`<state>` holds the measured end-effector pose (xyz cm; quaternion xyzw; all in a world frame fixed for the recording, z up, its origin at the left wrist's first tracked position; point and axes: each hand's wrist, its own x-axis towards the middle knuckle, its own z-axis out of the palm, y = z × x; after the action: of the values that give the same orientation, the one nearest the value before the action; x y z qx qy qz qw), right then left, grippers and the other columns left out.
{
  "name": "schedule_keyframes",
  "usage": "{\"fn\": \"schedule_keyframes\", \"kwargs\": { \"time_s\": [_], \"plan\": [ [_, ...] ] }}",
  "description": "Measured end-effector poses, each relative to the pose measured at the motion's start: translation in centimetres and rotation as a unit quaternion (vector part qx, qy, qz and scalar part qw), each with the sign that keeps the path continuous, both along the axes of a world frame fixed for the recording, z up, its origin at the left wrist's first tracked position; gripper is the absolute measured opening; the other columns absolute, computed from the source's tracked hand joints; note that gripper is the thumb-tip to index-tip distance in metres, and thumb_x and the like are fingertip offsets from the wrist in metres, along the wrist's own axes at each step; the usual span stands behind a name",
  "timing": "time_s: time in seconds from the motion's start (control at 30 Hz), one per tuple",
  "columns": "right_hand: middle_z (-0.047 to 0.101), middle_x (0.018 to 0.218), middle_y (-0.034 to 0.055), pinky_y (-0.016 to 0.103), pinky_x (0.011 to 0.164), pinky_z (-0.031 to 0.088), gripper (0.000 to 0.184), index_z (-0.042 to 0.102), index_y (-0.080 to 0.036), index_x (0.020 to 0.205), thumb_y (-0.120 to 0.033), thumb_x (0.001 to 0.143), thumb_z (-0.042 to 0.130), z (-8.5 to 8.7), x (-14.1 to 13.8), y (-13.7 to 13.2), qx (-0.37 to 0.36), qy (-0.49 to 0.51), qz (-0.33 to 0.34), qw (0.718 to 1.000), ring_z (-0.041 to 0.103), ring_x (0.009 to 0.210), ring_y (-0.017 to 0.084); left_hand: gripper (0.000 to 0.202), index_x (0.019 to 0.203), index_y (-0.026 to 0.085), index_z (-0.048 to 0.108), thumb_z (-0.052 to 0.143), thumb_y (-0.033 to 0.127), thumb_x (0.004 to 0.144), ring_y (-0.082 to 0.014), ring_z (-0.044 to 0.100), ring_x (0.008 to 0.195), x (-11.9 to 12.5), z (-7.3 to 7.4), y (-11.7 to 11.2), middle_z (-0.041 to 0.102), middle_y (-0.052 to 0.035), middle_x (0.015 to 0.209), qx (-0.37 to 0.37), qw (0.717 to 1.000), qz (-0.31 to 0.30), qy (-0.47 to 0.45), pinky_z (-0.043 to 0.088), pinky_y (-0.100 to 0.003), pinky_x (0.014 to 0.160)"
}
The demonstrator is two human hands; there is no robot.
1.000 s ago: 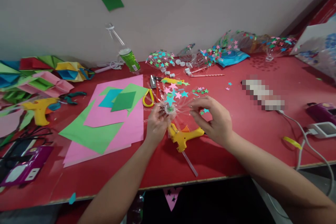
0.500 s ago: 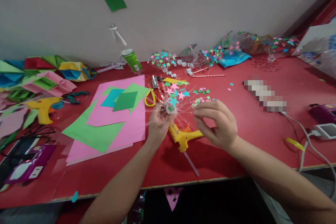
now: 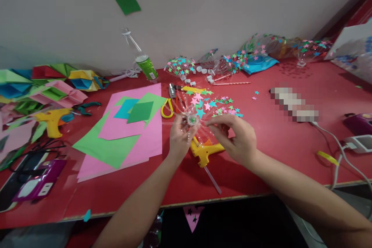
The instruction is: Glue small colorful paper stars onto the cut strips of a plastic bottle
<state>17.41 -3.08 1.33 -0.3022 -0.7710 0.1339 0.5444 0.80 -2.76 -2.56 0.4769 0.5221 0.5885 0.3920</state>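
Observation:
Clear plastic strips fan out from a round bottle neck [image 3: 192, 120], and my left hand [image 3: 181, 135] is wrapped around that neck. Paper stars [image 3: 200, 113] in pink, blue and green sit on some of the strips. My right hand [image 3: 238, 137] is closed just right of the neck, thumb and forefinger pinched among the strips; what lies between the fingertips is too small to make out. Beneath both hands rests a yellow glue gun [image 3: 203, 153] with a clear glue stick [image 3: 213, 181] pointing toward the table edge.
Loose stars [image 3: 225, 106] lie beyond my right hand. Pliers [image 3: 172, 93] and yellow-handled scissors [image 3: 166, 109] are behind my left. Coloured paper sheets [image 3: 122, 151] cover the left side, near another yellow glue gun [image 3: 54, 121]. Finished star pieces [image 3: 179, 65] and a bottle [image 3: 147, 66] stand along the wall.
My right hand has moved left, closer to the bottle neck, and its fingertips have come together near the strips. The left hand with the bottle neck has shifted slightly right.

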Motion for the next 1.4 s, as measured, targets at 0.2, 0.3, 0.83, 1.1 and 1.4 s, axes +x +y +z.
{"fn": "schedule_keyframes", "kwargs": {
  "time_s": [0.2, 0.3, 0.83, 1.1, 1.4],
  "plan": [
    [0.069, 0.08, 0.0005, 0.022, 0.059, 0.052, 0.014, 0.063, -0.021, 0.099, -0.015, 0.094, 0.052, -0.03, -0.07, -0.09, -0.014, 0.009, 0.03, 0.999, 0.062, 0.064, 0.009, 0.029, 0.088, 0.022, 0.053, 0.073, 0.029, 0.068, -0.0154, 0.063, 0.08, -0.22, -0.52, 0.15, 0.062, 0.0005, 0.086, 0.015, 1.0, 0.008, 0.005, 0.053, -0.03, 0.078],
    [0.07, 0.082, 0.0022, 0.024, 0.063, 0.054, 0.015, 0.063, -0.021, 0.101, -0.013, 0.093, 0.053, 0.03, -0.13, -0.1, -0.014, 0.012, 0.043, 0.999, 0.065, 0.07, 0.011, 0.031, 0.09, 0.022, 0.053, 0.074, 0.029, 0.068, -0.0163, 0.064, 0.083, -0.36, -0.68, 0.17, 0.064, -0.0001, 0.088, 0.014, 1.0, 0.011, -0.005, 0.053, -0.031, 0.08],
    [0.071, 0.082, 0.0018, 0.024, 0.061, 0.054, 0.016, 0.064, -0.021, 0.1, -0.012, 0.091, 0.056, -0.2, -0.6, -0.05, 0.019, 0.001, 0.045, 0.999, 0.063, 0.067, 0.011, 0.035, 0.095, 0.021, 0.053, 0.073, 0.026, 0.066, -0.0161, 0.065, 0.085, -0.4, -1.0, 0.31, 0.064, -0.0014, 0.092, 0.021, 0.999, 0.017, -0.026, 0.053, -0.031, 0.083],
    [0.073, 0.09, 0.003, 0.028, 0.072, 0.056, 0.016, 0.066, -0.022, 0.1, -0.011, 0.09, 0.058, 0.01, -0.36, -0.19, -0.02, 0.022, 0.071, 0.997, 0.068, 0.081, 0.013, 0.031, 0.089, 0.02, 0.052, 0.074, 0.027, 0.067, -0.0159, 0.064, 0.083, -0.18, -0.34, 0.16, 0.063, -0.0007, 0.089, 0.019, 1.0, 0.018, -0.017, 0.053, -0.031, 0.082],
    [0.071, 0.093, 0.0067, 0.029, 0.076, 0.057, 0.018, 0.068, -0.018, 0.101, -0.008, 0.09, 0.058, 0.01, -0.17, -0.07, 0.009, -0.003, 0.075, 0.997, 0.067, 0.086, 0.014, 0.033, 0.09, 0.02, 0.054, 0.075, 0.028, 0.066, -0.0152, 0.063, 0.082, -0.15, -0.44, 0.28, 0.062, -0.0005, 0.088, 0.035, 0.999, 0.024, -0.021, 0.052, -0.029, 0.08]
  ]
}}
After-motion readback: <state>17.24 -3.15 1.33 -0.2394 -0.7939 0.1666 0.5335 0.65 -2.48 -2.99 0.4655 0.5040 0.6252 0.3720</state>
